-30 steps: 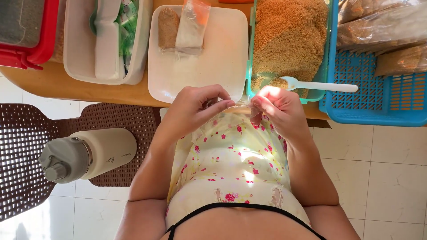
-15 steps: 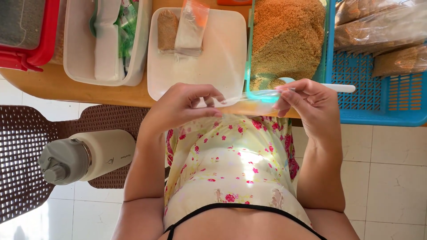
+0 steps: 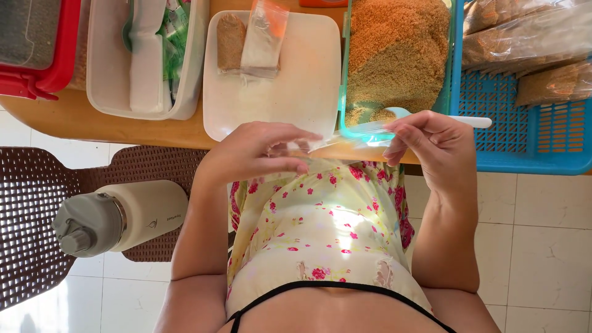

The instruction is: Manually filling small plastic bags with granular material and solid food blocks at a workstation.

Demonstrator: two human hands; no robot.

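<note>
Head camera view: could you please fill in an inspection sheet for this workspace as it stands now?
Surface: wooden table, its edge bare near the person.
Job's things: small clear plastic bag stretched between both hands; green tub of brown granules with a white spoon in it.
Clutter: white tray bearing two filled packets; white bin; red container; blue basket of filled bags.
Grippers: left hand and right hand each pinch one end of the bag.
Cables: nothing seen.
Surroundings: tiled floor; brown woven chair carrying a beige bottle.
</note>
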